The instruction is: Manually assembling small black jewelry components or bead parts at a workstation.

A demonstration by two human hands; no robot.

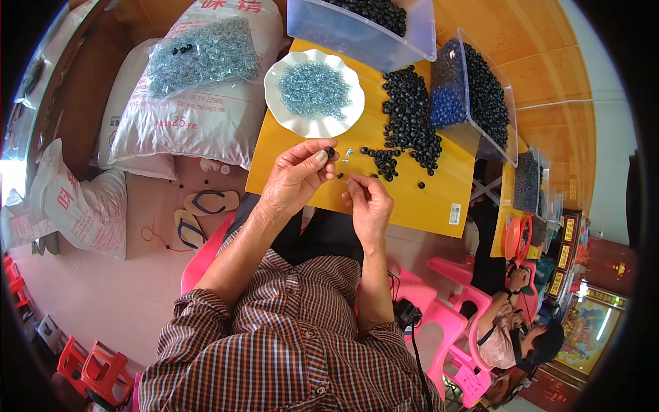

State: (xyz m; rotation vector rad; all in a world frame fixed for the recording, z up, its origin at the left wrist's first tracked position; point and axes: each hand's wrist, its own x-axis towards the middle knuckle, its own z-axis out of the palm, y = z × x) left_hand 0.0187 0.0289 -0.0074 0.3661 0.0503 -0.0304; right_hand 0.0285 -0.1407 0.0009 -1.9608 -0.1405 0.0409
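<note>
My left hand [294,180] is closed, with a small black round piece [330,152] pinched between thumb and fingers. Just right of it, my right hand [369,206] has its thumb and fingertips pressed together; what they hold, if anything, is too small to make out. Both hands are over the near edge of the yellow table [425,209]. A white scalloped plate [274,113] beyond my left hand carries a heap of small clear bluish pieces [314,89]. Loose black round pieces [412,113] spread over the table to the right, and a few clear bits [348,153] lie between the hands.
Clear plastic bins [357,36] of black pieces stand at the back and right [504,141]. At left, a clear bag of bluish pieces [206,58] rests on a white sack [185,130]. Sandals [213,202] lie on the floor. Another person [511,336] sits at right near pink chairs [446,329].
</note>
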